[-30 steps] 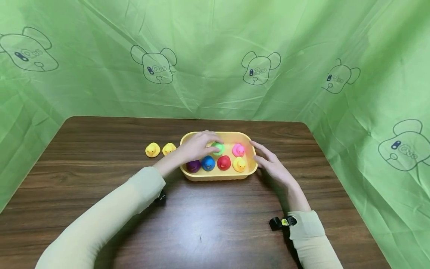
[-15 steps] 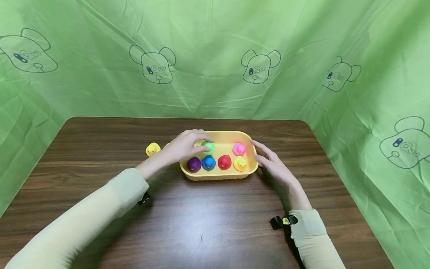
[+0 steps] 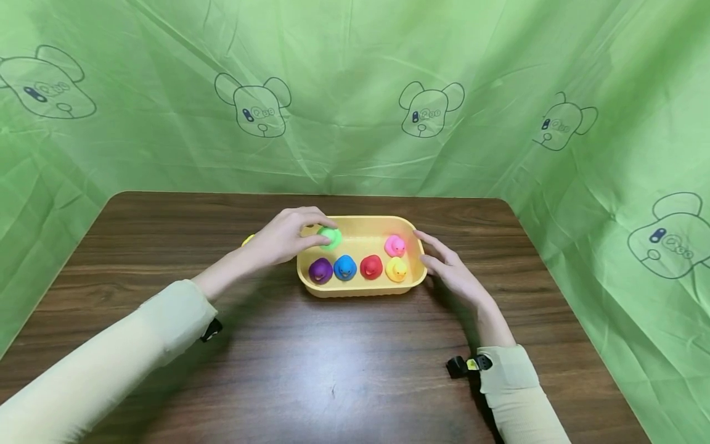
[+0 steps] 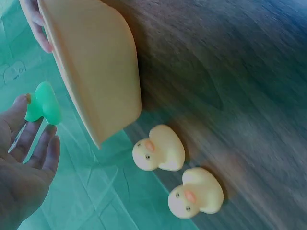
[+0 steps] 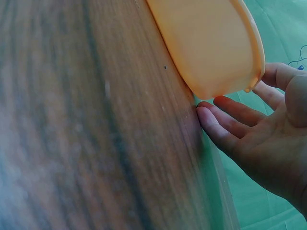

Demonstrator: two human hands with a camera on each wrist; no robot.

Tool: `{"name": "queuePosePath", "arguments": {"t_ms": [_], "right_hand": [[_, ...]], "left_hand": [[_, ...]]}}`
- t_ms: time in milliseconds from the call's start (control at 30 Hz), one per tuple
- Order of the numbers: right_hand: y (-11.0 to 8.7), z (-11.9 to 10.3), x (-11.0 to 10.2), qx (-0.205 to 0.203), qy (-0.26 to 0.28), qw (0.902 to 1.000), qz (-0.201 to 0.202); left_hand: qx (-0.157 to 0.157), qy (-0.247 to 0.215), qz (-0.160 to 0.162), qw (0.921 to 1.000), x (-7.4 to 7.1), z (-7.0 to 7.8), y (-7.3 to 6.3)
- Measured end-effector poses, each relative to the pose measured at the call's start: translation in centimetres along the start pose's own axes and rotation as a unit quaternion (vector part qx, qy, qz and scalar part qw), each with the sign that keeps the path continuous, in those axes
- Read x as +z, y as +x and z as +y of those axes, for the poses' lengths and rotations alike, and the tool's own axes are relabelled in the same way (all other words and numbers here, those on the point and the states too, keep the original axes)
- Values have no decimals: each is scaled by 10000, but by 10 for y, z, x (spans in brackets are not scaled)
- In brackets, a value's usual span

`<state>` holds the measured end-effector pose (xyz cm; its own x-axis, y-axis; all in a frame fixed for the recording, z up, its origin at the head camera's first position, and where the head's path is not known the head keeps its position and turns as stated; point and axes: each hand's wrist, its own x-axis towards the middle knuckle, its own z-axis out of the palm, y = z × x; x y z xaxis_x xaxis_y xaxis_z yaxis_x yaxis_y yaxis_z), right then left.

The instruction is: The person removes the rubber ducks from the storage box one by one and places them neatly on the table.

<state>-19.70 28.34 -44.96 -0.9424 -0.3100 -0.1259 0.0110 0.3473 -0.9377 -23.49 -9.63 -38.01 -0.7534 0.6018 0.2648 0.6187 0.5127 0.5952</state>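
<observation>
Green duck, partly covered in head view, is pinched by the left grip at the left end of the tub. Left wrist: two yellow ducks; tub cut off. Right wrist: spread right grip touches tub, contents hidden.

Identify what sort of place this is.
Probably a staged recording booth: green cloth printed with repeated cartoon heads hangs behind and on both sides of a wood-grain table, and a black camera is worn at the person's right wrist.
</observation>
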Motion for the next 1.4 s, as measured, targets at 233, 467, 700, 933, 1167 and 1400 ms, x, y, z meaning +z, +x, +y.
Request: {"name": "queuePosePath", "arguments": {"t_ms": [233,467,700,933,1167,1400], "right_hand": [[0,-1,1,31,22,10000,-13],[-2,-1,1,35,11,10000,20],[0,1,1,6,-30,10000,-11],[0,0,1,-16,34,10000,9],[-1,0,0,-23,13,10000,23],[-1,-2,1,-34,40,10000,1]], "left_hand": [[-86,65,96,9999,-15,-5,-13],[-331,-11,136,9994,-26,-13,-22],[-541,77,221,9983,-39,-21,-35],[-870,178,265,9957,-50,-32,-48],[-1025,391,339,9934,-60,-42,-63],[-1177,591,431,9904,-74,-51,-79]]}}
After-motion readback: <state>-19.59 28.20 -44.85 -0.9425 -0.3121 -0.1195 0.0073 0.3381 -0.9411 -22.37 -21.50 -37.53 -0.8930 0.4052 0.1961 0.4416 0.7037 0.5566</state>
